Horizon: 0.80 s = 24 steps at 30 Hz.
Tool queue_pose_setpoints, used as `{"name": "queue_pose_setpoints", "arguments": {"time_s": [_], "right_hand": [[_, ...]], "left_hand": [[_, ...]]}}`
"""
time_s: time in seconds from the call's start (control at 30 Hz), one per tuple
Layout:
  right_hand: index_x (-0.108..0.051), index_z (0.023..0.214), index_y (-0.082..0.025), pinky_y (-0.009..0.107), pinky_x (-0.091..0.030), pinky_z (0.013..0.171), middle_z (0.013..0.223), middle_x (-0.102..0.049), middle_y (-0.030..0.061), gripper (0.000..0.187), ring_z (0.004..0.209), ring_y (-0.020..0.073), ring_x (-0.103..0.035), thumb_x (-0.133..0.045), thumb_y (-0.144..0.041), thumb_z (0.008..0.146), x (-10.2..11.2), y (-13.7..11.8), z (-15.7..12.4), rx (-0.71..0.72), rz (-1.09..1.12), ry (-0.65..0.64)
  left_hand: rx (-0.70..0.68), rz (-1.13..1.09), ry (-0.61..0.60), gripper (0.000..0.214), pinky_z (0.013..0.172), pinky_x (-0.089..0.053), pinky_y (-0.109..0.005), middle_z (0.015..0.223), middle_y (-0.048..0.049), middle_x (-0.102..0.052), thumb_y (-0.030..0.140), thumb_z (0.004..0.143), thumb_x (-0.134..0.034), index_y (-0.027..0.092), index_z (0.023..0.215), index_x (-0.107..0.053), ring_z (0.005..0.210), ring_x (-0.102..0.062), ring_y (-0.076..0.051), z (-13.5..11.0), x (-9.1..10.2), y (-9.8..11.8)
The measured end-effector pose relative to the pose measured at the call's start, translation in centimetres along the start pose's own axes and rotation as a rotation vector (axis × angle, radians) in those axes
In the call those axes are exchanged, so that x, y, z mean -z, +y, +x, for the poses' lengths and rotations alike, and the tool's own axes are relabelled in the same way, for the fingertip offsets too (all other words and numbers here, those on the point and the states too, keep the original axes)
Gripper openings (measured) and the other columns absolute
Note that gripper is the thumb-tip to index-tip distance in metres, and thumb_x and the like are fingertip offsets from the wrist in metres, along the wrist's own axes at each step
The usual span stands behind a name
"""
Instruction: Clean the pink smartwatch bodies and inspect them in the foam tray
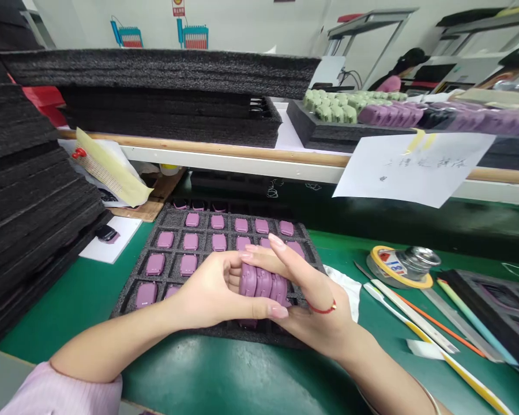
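Observation:
Both hands are clasped around a small row of purple plastic cases [263, 283], held just above the near edge of a black foam tray [173, 218]. My left hand [211, 294] wraps them from the left, thumb along the bottom. My right hand [303, 288] cups them from the right, fingers stretched over the top; a red string circles its wrist. The tray's square pockets hold several more purple cases [191, 219], lying flat.
Tall stacks of black foam sheets [21, 190] stand at the left and on the raised shelf [225, 151]. A paper note [415, 164] hangs from the shelf. At the right lie a tape roll [398, 266], rulers and pencils [419, 314], and another foam tray [501, 305].

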State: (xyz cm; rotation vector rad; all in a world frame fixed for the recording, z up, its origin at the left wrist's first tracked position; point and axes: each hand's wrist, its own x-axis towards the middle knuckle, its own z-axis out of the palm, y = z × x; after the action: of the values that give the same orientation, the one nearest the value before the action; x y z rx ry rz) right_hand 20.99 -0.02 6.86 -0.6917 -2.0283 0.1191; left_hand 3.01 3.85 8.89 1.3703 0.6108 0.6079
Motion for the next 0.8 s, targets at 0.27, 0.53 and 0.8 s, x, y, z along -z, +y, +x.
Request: {"name": "queue_pose_setpoints", "arguments": {"time_s": [0.27, 0.53, 0.8], "right_hand": [[-0.042, 0.152, -0.030, 0.044, -0.042, 0.119, 0.139, -0.062, 0.0076, 0.069, 0.136, 0.0246, -0.055, -0.067, -0.051, 0.091, 1.3, -0.6, 0.2, -0.300, 0.343, 0.208], [-0.047, 0.147, -0.032, 0.043, -0.060, 0.096, 0.124, -0.072, 0.0071, 0.075, 0.107, 0.0262, -0.073, -0.045, -0.079, 0.088, 1.6, 0.6, 0.0, -0.764, 0.663, 0.013], [-0.045, 0.146, -0.029, 0.038, -0.064, 0.089, 0.107, -0.077, 0.0043, 0.101, 0.106, 0.0275, -0.074, -0.095, -0.045, 0.059, 0.8, -0.8, 0.7, -0.812, 0.750, -0.042]], "left_hand": [[-0.368, 0.407, 0.064, 0.047, 0.099, -0.056, -0.032, 0.117, -0.0048, -0.078, 0.027, 0.072, -0.086, 0.020, 0.116, -0.073, 0.106, -0.074, -0.022, -0.8, 0.0, 0.3], [-0.584, 0.548, -0.004, 0.046, 0.106, -0.053, -0.030, 0.123, -0.0051, -0.076, 0.013, 0.076, -0.079, 0.019, 0.120, -0.070, 0.117, -0.070, -0.022, -0.4, 0.2, -0.4], [-0.676, 0.506, -0.012, 0.034, 0.107, -0.053, -0.037, 0.120, -0.0072, -0.076, 0.012, 0.081, -0.077, 0.021, 0.114, -0.074, 0.117, -0.069, -0.024, 0.1, 0.2, -0.7]]}}
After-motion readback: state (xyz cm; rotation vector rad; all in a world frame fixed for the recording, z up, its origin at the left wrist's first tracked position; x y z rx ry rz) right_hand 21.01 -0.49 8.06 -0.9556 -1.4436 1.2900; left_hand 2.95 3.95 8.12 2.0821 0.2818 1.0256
